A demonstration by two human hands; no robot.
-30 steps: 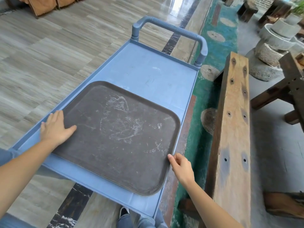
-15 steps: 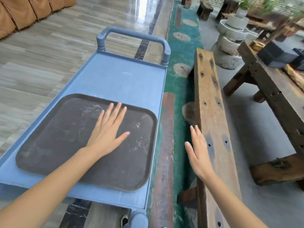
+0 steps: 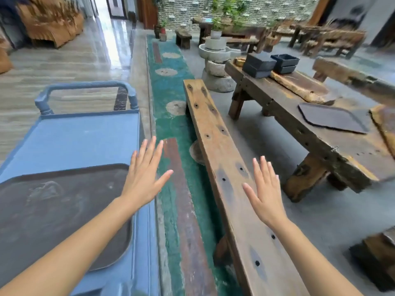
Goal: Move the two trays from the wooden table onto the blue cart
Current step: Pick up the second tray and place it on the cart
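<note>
One dark tray (image 3: pixel 62 212) is found lying flat on the deck of the blue cart (image 3: pixel 85 137), at the near end, with the far half of the deck toward the handle left bare. Contact with this tray has been given up within the last second: the left hand (image 3: pixel 145 180), which was pressed on the tray surface half a second ago, is now raised clear of it at the cart's right edge, and the right hand (image 3: pixel 267 195), earlier at the tray's near corner, is now held over the wooden bench (image 3: pixel 230 189). Each grip is spread, fingers extended and apart, nothing pinched or carried.

The view has also been swung to the right, so that the second tray (image 3: pixel 333 118) is now seen (it was out of frame a second ago). It lies flat on the tabletop of the wooden table (image 3: pixel 299 133), near its front edge, well apart from both hands, with the bench between. Two stacks of dark square dishes (image 3: pixel 259 65) stand further along the same tabletop, clear of the tray.

It is judged that the first half of the task is complete and the reach for the second tray has begun. Room for it remains on the cart, though some overlap with the first tray may be required.
</note>
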